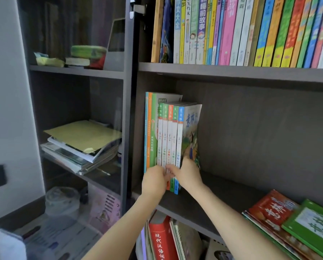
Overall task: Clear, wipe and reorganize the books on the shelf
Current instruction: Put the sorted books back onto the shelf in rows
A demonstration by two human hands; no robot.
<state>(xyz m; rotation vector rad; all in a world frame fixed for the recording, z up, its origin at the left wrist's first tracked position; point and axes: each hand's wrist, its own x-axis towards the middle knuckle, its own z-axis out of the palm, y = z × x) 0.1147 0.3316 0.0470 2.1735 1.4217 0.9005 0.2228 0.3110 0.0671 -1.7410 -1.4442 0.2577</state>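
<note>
Left: glass-fronted side cabinet (78,109) holds loose paper stacks; can't tell if it's in scope. Middle level: upright set of thin paperbacks with green, orange and blue spines (168,136) stands at the far left end of the dark grey wood-grain shelf board (231,186), against the side wall. Left hand (154,182) is on the lower spines, back of hand to camera; pinching or just pressing, can't tell. Right hand (189,173) clasps the set from its right side, thumb across the spines, fingers round the outer cover. No books stand between the set and the far-right pile, so clearing reads as done. Wiped or not: can't tell, no cloth in view. Far right: flat pile of red and green covered books (291,216) appears to lie on the same board, not yet stood up. Estimate: early reorganizing, most restocking left.
</note>
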